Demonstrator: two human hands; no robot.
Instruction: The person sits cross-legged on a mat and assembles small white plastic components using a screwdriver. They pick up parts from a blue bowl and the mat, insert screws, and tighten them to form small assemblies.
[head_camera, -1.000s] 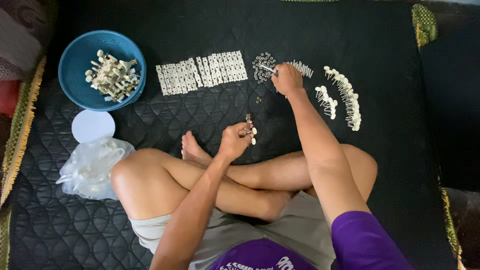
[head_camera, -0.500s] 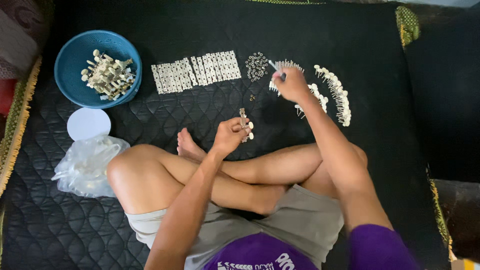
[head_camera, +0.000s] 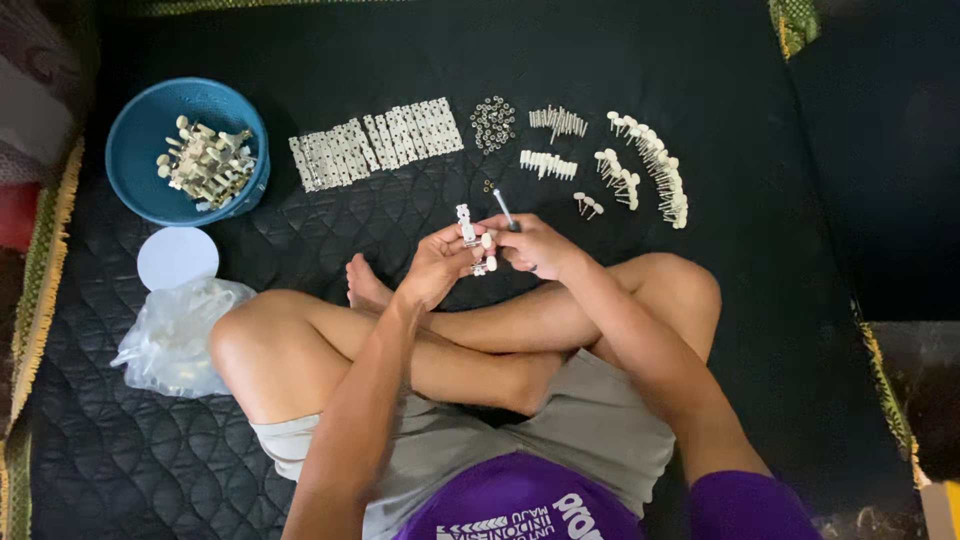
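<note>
A: Hands status?

B: Left hand (head_camera: 437, 265) pinches a small white assembly (head_camera: 466, 226) between thumb and fingers, held upright over the crossed legs. Right hand (head_camera: 538, 245) is closed around a thin screwdriver (head_camera: 505, 211), tip pointing up and away, just beside the assembly. The two hands touch.

A: Containers?

B: Blue bowl (head_camera: 150, 140) at far left on the black quilted mat (head_camera: 700, 300), holding a heap of cream-white finished pieces (head_camera: 204, 163). White round lid (head_camera: 177, 258) just below the bowl, lying flat. Clear plastic bag (head_camera: 175, 330) next to the person's left knee, crumpled; contents can't be made out.

A: Loose stock?

B: All on the mat, beyond the hands. Row of white plates (head_camera: 375, 145) in the middle, small pile of metal rings (head_camera: 492, 122) to their right, then two small bunches of screws (head_camera: 556, 122), then a curved row of white knobbed pegs (head_camera: 648, 165) at far right. A few pegs sit apart, near the right hand.
</note>
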